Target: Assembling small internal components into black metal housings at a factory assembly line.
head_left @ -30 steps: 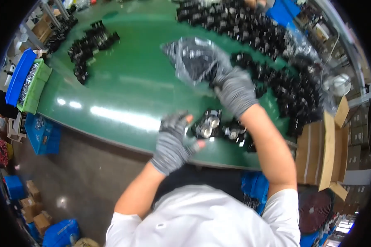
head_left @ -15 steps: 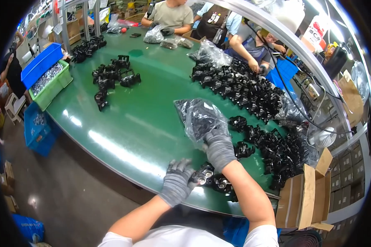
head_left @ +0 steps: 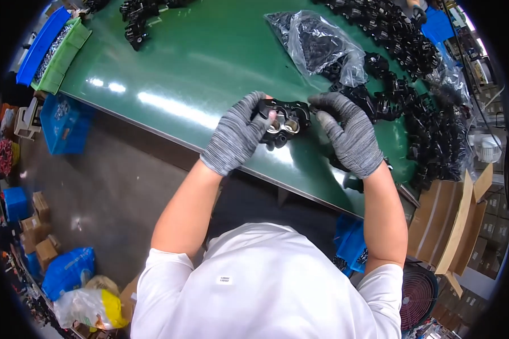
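Note:
In my gloved left hand (head_left: pixel 234 135) is a black brake caliper (head_left: pixel 300 116) with two round silver pistons showing. The thumb presses near the pistons, above the table's front edge. On the caliper's other side, my gloved right hand (head_left: pixel 350 133) has thumb and forefinger close together beside its end. A small dark piece seems to be between those fingertips, too small to make out. Beyond the hands lies an open clear plastic bag (head_left: pixel 350 68) containing small black parts. More black calipers (head_left: pixel 387 96) lie to the right of it, some partly hidden behind my right hand.
The green table (head_left: pixel 209 56) curves across the view. Rows of black calipers line its right side. A green bin (head_left: pixel 68 53) of small metal parts and a blue bin (head_left: pixel 42 37) stand far left. Near the right corner is an open cardboard box (head_left: pixel 435 220).
My right hand has left the plastic bag and come back beside the caliper. My left hand has lifted the caliper off the table. The view has tilted down toward my body.

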